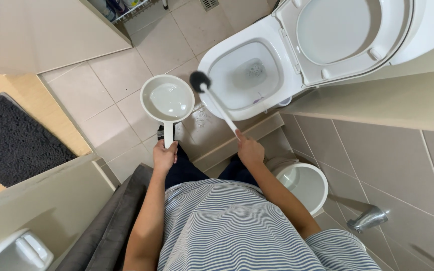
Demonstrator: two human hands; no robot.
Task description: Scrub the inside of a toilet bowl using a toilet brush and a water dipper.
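Two hands are busy over a bathroom floor. The left hand [165, 156] has its fingers wrapped tight around the handle of a white water scoop [167, 100]. The scoop is round like a small pan and it has water in it. It is held out flat above the floor tiles [106, 100], just to the left of the toilet.

The right hand [250, 150] has its fingers closed around the white stick of a toilet brush [212, 98]. The brush points up and to the left. Its dark round head sits over the front rim of the toilet bowl [212, 60], close to the edge of the scoop. I cannot tell if the brush head touches the rim.

The toilet is white. Its seat and lid [337, 30] are flipped up and open. There is a little water at the bottom of the bowl. The floor below the bowl's front looks wet with small drops.

The person wears a shirt [227, 226] with blue and white stripes. Beside the right arm stands a white bucket [305, 185]. A shiny metal tap [370, 219] sticks out of the tiled wall near it. Far to the left lies a dark fuzzy mat [11, 140]. A wire rack [126, 7] sits at the top, well away from the hands.
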